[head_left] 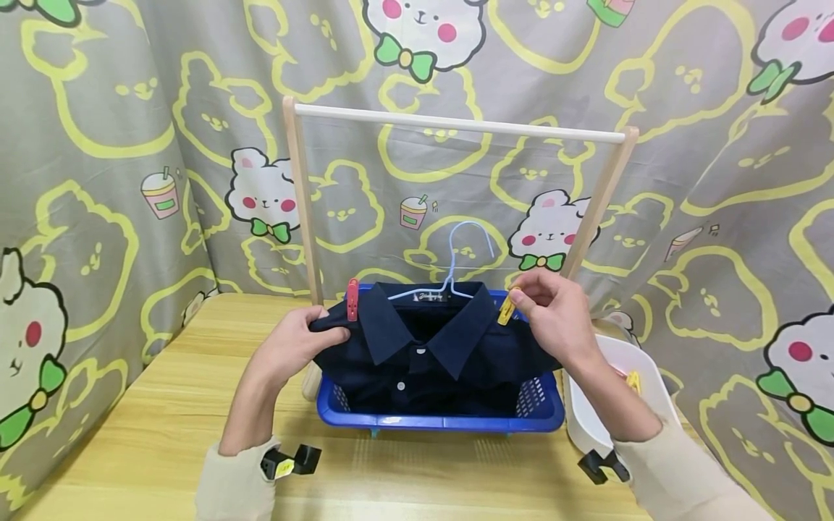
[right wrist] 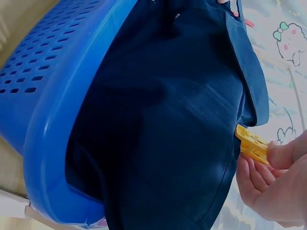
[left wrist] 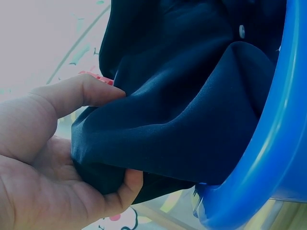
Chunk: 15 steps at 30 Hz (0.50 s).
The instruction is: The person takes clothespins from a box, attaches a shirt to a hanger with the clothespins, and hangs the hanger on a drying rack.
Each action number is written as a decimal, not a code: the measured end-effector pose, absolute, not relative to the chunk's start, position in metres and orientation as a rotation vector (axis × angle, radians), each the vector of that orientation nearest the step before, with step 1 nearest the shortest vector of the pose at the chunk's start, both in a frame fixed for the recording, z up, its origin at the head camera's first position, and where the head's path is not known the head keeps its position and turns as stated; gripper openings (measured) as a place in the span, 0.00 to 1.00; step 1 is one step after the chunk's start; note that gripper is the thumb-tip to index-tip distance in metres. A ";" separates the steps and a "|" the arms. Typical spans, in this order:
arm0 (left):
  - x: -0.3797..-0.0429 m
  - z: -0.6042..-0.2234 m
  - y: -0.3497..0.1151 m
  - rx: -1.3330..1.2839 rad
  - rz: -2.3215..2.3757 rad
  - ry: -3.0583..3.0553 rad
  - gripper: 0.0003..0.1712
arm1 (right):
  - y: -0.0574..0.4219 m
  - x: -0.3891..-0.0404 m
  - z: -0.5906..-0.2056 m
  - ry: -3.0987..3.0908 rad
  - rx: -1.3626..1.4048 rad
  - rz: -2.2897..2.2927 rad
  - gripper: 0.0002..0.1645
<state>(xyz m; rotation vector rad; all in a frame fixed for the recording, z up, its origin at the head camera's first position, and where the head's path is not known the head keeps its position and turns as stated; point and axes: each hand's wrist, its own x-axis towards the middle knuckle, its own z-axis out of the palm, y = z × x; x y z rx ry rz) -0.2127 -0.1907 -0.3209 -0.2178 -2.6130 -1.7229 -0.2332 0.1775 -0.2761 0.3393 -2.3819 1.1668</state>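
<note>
A dark navy collared shirt (head_left: 430,383) lies over the basket with a light blue wire hanger (head_left: 451,271) inside its neck, the hook standing up. On the shoulder at the left sits a red clothespin (head_left: 352,300). My left hand (head_left: 296,344) grips the fabric of that shoulder, thumb on top and fingers beneath, as the left wrist view shows. My right hand (head_left: 554,311) pinches a yellow clothespin (head_left: 506,310) between thumb and fingers; its tip is right at the other shoulder seam, beside the collar (right wrist: 249,72).
The blue basket (head_left: 443,422) stands on the wooden table (head_left: 163,405). Behind it rises a wooden rack with a white rod (head_left: 456,123). At the right, a white bin (head_left: 625,347) holds a few clothespins, partly behind the right forearm. A patterned curtain (head_left: 195,94) surrounds the table.
</note>
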 end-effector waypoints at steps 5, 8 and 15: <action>-0.212 -0.321 -0.191 -0.216 -1.722 -2.614 0.15 | 0.177 -0.234 -0.278 -2.376 0.358 1.180 0.06; -0.212 -0.321 -0.191 -0.233 -1.718 -2.612 0.15 | 0.177 -0.234 -0.280 -2.381 0.363 1.197 0.06; -0.212 -0.321 -0.191 -0.219 -1.703 -2.622 0.15 | 0.178 -0.234 -0.283 -2.400 0.351 1.194 0.07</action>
